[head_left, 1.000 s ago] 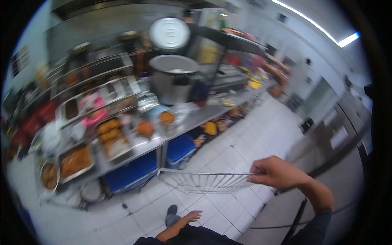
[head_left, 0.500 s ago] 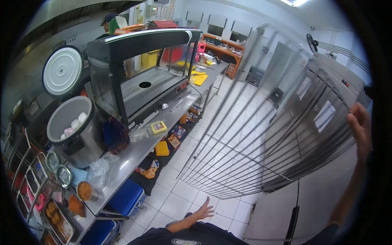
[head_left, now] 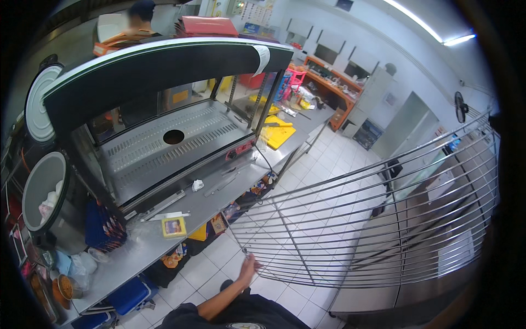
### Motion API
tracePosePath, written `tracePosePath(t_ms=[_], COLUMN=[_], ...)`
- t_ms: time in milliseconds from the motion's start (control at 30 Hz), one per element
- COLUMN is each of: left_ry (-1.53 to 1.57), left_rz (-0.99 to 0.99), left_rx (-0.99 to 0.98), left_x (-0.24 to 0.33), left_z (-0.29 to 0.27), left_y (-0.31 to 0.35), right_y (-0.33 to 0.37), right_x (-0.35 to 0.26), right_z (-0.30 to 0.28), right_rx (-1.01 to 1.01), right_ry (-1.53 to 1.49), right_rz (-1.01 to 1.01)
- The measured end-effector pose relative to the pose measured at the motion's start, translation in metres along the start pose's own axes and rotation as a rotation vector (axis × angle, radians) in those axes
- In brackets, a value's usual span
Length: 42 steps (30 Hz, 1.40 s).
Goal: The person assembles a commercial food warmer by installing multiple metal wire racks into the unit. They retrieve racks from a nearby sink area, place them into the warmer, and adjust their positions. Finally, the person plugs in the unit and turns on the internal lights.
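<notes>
One wire rack (head_left: 350, 245) is in view, with many long wires, too many to count surely, and at least two cross-wires; one hand is visible at it, the left hand (head_left: 248, 268), whose fingers are pinching the lower near corner; the right hand is outside the view, so I cannot tell its grip. Taken from the left hand, the rack begins at the fingers and spreads mainly toward two o'clock, tilted above the floor tiles (head_left: 208, 260); behind it, toward three o'clock, stands one steel cabinet (head_left: 364, 304).

On the counter (head_left: 134, 260) there is one glass-sided display warmer (head_left: 164, 129) at eleven o'clock; one large pot (head_left: 34, 189) and its one raised lid (head_left: 43, 107) are at ten o'clock, and one yellow-edged pack (head_left: 173, 227) lies nearer in the same direction; two blue boxes (head_left: 129, 296) are below the counter, between eight and nine o'clock; one other person (head_left: 141, 12) is behind the warmer, at eleven o'clock.
</notes>
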<state>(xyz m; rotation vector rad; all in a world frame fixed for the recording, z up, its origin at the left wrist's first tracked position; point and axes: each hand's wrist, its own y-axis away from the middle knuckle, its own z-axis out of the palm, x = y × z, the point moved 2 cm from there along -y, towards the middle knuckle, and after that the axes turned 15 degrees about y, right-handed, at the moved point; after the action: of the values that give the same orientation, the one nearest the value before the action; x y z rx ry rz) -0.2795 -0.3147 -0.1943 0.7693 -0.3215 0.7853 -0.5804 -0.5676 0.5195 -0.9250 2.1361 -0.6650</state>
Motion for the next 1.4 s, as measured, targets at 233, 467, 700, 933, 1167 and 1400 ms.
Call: tracePosePath(t_ms=[233,467,700,933,1167,1400], left_ry=[-0.394,-0.659,-0.515,-0.477,-0.347,-0.471], left_rz=[0.624,0.749,0.841,0.878,1.012,0.932], left_rx=[0.598,1.241,1.38,1.359,1.146,1.154], left_x=[0.14,0.217,0.275,0.301,0.344,0.389], left_z=[-0.026,-0.089,-0.11,-0.133,-0.156,-0.157], left_y=[-0.026,0.054,0.112,0.099,0.072,0.084], right_y=[-0.124,-0.135,-0.098,-0.111,-0.139,-0.131], right_x=[0.203,0.176,0.032,-0.055,-0.127,-0.146], right_z=[0.289,0.659,0.801,0.805,0.811,0.885], right_rx=[-0.233,-0.554,-0.823,-0.874,-0.695,-0.77], right_ry=[-0.097,-0.333,-0.581,-0.622,-0.645,-0.486], right_rz=[-0.049,-0.131,-0.098,-0.144,-0.391,-0.389])
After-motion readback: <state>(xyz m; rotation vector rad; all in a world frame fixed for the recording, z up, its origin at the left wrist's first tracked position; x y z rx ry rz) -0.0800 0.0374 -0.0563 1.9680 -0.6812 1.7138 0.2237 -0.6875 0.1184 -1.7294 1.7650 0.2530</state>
